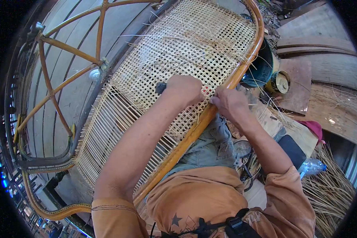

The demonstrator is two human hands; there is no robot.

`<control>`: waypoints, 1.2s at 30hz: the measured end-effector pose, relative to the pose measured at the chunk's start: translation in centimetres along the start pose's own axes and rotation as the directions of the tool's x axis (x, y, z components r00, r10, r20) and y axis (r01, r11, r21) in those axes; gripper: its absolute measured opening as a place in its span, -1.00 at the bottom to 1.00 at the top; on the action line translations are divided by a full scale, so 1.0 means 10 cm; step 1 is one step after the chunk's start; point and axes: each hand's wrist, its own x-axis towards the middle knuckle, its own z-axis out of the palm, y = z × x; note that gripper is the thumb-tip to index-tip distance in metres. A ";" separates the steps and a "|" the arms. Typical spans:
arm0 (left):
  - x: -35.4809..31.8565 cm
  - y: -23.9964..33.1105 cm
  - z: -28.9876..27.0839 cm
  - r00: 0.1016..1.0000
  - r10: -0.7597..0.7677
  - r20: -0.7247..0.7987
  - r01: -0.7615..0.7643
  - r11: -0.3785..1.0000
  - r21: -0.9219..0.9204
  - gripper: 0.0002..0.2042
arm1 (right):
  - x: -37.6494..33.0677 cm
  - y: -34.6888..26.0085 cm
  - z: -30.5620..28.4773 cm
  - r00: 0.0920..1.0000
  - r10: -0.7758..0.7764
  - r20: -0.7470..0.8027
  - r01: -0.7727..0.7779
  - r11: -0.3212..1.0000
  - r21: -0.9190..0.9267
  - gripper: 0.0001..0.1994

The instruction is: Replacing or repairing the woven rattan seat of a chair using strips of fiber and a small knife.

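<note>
A rattan frame (pixel 242 75) with a woven cane panel (pixel 162 59) lies tilted in front of me. My left hand (pixel 185 88) is closed in a fist over the weave, around a tool with a dark, blocky end (pixel 160 88) that sticks out on the left. A small red part shows by its fingers; the rest of the tool is hidden. Close by on the right, my right hand (pixel 231 99) is pinched against the frame's near rail. Whatever its fingers hold is too small to make out. Below the finished weave, parallel cane strands (pixel 107 115) run without cross strands.
Another rattan frame (pixel 51 95) stands at the left. Beyond the right rail are a dark bucket (pixel 260 69), an open tin (pixel 281 82) and wooden boards (pixel 321 59). A plastic bottle (pixel 313 166) lies near a bundle of cane strips (pixel 329 194) at the lower right.
</note>
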 end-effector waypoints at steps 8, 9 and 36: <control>-0.59 -0.33 -0.27 0.996 -0.044 -0.080 0.046 0.999 0.028 -0.57 | 0.01 -0.09 0.07 0.917 -0.225 -0.330 0.375 0.772 0.513 -0.78; -0.52 -0.28 -0.22 0.995 -0.049 -0.083 0.052 0.998 0.027 -0.57 | -0.01 -0.13 0.03 0.966 -0.175 -0.189 0.255 0.764 0.593 -0.80; 0.00 -0.18 0.15 0.988 0.151 -0.017 -0.152 0.986 -0.062 -0.76 | -0.08 -0.08 0.52 0.856 -0.143 -0.496 0.257 0.952 0.169 -0.95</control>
